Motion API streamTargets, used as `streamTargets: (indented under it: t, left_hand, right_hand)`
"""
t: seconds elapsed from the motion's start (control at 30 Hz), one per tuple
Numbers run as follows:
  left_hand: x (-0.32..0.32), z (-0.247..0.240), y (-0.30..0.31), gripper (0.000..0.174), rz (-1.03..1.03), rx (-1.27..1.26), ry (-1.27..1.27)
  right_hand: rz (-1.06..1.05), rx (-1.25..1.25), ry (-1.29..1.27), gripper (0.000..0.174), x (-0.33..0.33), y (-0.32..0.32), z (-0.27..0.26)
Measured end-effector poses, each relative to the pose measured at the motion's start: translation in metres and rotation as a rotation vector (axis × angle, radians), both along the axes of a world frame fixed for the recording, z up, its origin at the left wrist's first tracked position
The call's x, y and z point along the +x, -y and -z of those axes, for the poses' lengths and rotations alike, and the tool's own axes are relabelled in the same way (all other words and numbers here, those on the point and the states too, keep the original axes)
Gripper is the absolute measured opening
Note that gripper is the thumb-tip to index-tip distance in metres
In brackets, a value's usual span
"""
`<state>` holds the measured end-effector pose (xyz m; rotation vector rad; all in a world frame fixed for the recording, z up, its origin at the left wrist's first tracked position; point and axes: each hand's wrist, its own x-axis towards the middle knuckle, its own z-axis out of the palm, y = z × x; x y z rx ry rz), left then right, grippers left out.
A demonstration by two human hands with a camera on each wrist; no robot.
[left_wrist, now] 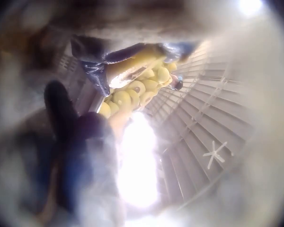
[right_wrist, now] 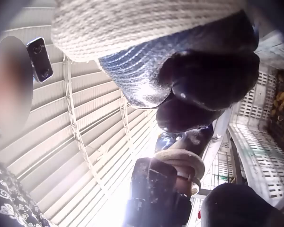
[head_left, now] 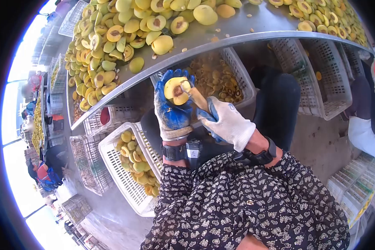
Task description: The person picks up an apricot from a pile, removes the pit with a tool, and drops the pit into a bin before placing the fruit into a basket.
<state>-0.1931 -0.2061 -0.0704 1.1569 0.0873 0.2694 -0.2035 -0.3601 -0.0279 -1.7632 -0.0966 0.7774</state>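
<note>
In the head view, the left hand point(head_left: 173, 109), in a blue-coated glove, holds a halved yellow fruit point(head_left: 177, 90) with its cut face and brown centre turned up. The right hand point(head_left: 226, 121), gloved in white and blue, grips a wooden-handled tool point(head_left: 198, 99) whose tip meets the fruit's cut face. In the left wrist view the fruit half point(left_wrist: 132, 68) shows between blue gloved fingers. Curled dark blue fingers of the right hand point(right_wrist: 180, 71) fill the upper right wrist view; the tool is hidden there.
A metal table point(head_left: 187, 49) with heaped halved fruit curves across the front. Below its edge stands a crate point(head_left: 242, 75) with cut pieces. Another white crate point(head_left: 116, 166) of fruit is at the lower left. More crates stand at the right; people are at the far left.
</note>
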Motion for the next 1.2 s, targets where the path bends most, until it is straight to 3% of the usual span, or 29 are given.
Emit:
streamTargets:
  t: [0.1, 0.17, 0.27, 0.4, 0.47, 0.6, 0.77, 0.9, 0.97, 1.03, 1.1, 1.2]
  left_hand:
    - [-0.008, -0.009, 0.009, 0.036, -0.023, 0.031, 0.007]
    - [-0.011, -0.007, 0.009, 0.036, -0.020, 0.040, 0.007]
    - [-0.013, -0.007, 0.007, 0.038, 0.040, -0.357, -0.112]
    - [-0.010, 0.003, 0.010, 0.039, -0.016, -0.219, -0.045]
    - [-0.010, 0.006, 0.011, 0.038, -0.060, -0.572, -0.170]
    - [-0.010, 0.012, 0.012, 0.032, -0.138, -0.317, -0.316]
    - [-0.011, 0.020, 0.011, 0.034, -0.123, -0.246, -0.370]
    - [-0.008, 0.017, 0.015, 0.032, -0.142, -0.293, -0.364]
    - [-0.009, 0.020, 0.015, 0.035, -0.157, -0.290, -0.350]
    - [-0.009, 0.027, 0.012, 0.038, -0.132, -0.325, -0.334]
    - [-0.012, 0.031, 0.012, 0.040, -0.134, -0.274, -0.368]
    - [-0.016, 0.045, 0.002, 0.040, -0.143, -0.287, -0.394]
  right_hand:
    - [-0.089, -0.072, 0.009, 0.025, -0.006, -0.005, 0.006]
    - [-0.099, -0.142, 0.157, 0.026, -0.013, -0.006, 0.016]
    - [-0.059, -0.132, 0.139, 0.026, -0.014, -0.007, 0.015]
    - [-0.108, -0.187, 0.105, 0.029, -0.017, -0.007, 0.020]
    - [-0.102, -0.233, 0.244, 0.034, -0.024, -0.011, 0.032]
    - [-0.145, -0.206, 0.124, 0.038, -0.029, -0.010, 0.035]
    - [-0.180, -0.166, -0.007, 0.037, -0.028, -0.007, 0.035]
    - [-0.166, -0.203, 0.144, 0.036, -0.024, -0.007, 0.046]
    - [-0.186, -0.081, -0.147, 0.037, -0.013, -0.002, 0.025]
    - [-0.186, -0.130, -0.049, 0.037, -0.018, -0.006, 0.039]
    - [-0.205, -0.221, 0.225, 0.037, -0.022, -0.012, 0.055]
    - [-0.249, -0.238, 0.132, 0.038, -0.023, -0.014, 0.056]
